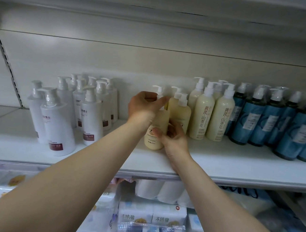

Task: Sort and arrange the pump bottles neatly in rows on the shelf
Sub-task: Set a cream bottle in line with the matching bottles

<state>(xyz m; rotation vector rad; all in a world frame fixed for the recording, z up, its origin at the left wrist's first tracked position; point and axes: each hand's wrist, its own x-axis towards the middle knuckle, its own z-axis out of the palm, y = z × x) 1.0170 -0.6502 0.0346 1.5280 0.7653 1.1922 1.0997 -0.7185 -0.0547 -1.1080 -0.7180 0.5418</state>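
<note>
The left hand (145, 104) curls over the pump neck of a cream pump bottle (155, 132) mid-shelf (234, 164), toward the front edge — the right hand (172, 140) wraps its lower body. Full, smooth plastic, probably heavy and slick; the body offers the surer grip.

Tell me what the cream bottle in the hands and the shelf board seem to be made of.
Cream bottle: likely plastic, smooth and semi-matte with a soft sheen, slightly translucent, printed label. Shelf board: probably white-painted metal, flat with an even satin finish; not certain from this view.

The cream bottles (204, 115) near the shelf's right end read 黄芪·山茶花; the held yellow bottle (156, 132) reads 520ml, blurred.
</note>
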